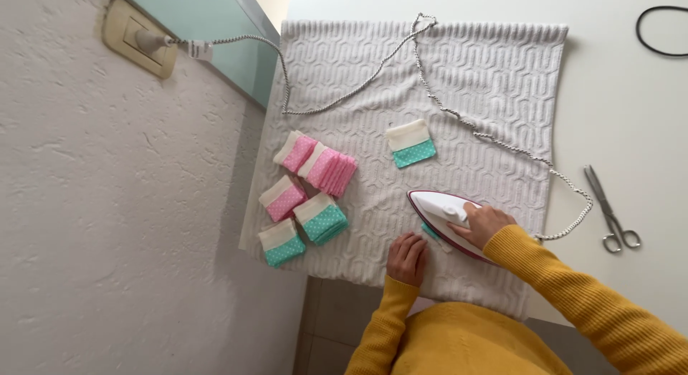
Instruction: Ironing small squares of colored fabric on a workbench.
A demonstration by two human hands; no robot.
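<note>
My right hand grips the handle of a white iron with a dark pink edge, which rests on a white textured towel. A small teal fabric piece shows under the iron's near side. My left hand lies flat on the towel just beside that piece, fingers close together. A folded cream and teal dotted piece lies alone further up the towel. Both arms wear yellow sleeves.
Stacks of folded pink and teal dotted pieces lie at the towel's left edge. The iron's braided cord loops across the towel to a wall socket. Scissors lie on the white table at right.
</note>
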